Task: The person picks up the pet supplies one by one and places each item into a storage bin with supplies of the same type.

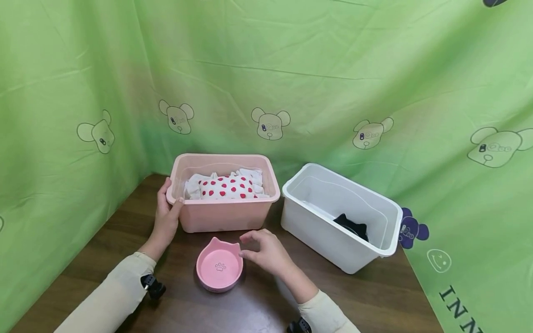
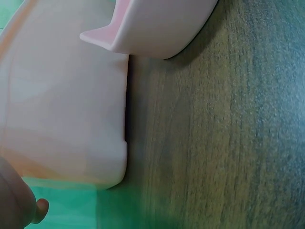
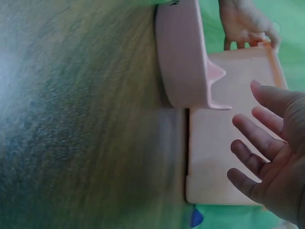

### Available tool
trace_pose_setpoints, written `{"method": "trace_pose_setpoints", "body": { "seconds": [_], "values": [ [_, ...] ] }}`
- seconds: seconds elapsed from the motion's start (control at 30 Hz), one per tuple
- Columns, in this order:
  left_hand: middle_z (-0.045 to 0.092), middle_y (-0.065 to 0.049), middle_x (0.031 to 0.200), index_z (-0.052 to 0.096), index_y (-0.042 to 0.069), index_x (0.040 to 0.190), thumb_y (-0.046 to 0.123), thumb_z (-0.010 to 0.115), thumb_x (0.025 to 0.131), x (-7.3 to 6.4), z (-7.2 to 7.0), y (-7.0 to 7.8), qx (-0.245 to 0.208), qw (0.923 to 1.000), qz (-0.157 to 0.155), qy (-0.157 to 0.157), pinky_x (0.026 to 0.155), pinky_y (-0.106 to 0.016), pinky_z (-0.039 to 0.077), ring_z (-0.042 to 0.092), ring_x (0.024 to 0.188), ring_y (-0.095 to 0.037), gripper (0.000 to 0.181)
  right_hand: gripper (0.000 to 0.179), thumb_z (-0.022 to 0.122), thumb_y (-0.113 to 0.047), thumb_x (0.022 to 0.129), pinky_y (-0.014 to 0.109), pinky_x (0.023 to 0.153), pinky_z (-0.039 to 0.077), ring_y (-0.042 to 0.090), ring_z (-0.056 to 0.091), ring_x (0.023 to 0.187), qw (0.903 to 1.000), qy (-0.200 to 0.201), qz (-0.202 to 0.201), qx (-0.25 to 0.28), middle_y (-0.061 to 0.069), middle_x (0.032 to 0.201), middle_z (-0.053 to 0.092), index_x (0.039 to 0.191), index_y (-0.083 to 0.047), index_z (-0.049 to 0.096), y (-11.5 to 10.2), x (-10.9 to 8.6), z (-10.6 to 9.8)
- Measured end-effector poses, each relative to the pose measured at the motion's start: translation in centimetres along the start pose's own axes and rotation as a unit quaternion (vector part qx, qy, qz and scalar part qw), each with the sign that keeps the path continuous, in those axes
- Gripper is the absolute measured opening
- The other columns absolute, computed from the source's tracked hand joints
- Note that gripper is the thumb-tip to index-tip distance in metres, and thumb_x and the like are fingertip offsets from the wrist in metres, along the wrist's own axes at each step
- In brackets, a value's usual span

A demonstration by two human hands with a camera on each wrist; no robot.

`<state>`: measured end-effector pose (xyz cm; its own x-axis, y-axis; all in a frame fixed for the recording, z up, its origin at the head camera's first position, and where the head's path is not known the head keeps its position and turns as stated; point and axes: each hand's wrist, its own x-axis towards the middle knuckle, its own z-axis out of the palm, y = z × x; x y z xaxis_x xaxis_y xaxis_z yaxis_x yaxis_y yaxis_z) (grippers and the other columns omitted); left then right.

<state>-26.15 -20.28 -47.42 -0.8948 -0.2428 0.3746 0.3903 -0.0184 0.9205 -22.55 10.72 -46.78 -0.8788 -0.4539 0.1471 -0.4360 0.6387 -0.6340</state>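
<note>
the left hand [image 1: 166, 222] gripped one pink tub [image 1: 226, 217] near one white tub [image 1: 316, 236]; the right hand [image 1: 268, 252], fingers [image 3: 257, 136] wide, hung beside one pink bowl [image 1: 218, 277] (the curtain [image 1: 333, 69] read "inn").

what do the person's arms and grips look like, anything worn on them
Cream sleeves cover both forearms: the left sleeve and the right sleeve. Near each cuff sits a small black device, one on the left, one on the right. The left grip and right grip are bare, without gloves.

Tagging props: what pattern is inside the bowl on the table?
Pink bowl: paw-print outline, best seen in head view.
</note>
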Motion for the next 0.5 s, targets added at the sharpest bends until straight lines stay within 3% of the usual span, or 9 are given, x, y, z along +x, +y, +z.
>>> {"method": "trace_pose_setpoints", "body": {
  "seconds": [0.23,0.5],
  "values": [
    [0.010,-0.005,0.172,0.019,0.003,0.159,0.000,0.048,0.103,0.0,0.1,0.1,-0.003,1.0000,0.000,-0.008,0.127,-0.037,0.018,0.015,0.156,-0.021,0.063,0.030,0.084,-0.032,0.085,0.042,0.093,0.053,0.017,0.066,0.105,0.9993,-0.021,0.029,-0.013,-0.006,0.105,0.075,0.111,-0.021,0.074,0.6,0.3,0.8],
    [0.010,-0.002,0.172,0.018,0.004,0.159,0.001,0.047,0.103,-0.1,-0.1,0.1,0.002,0.9999,-0.006,-0.008,0.127,-0.033,0.019,0.016,0.156,-0.021,0.063,0.024,0.084,-0.027,0.084,0.031,0.081,0.054,0.007,0.069,0.088,0.9982,-0.045,0.039,0.007,-0.009,0.092,0.075,0.103,-0.020,0.070,0.9,0.8,1.6]
  ]
}}
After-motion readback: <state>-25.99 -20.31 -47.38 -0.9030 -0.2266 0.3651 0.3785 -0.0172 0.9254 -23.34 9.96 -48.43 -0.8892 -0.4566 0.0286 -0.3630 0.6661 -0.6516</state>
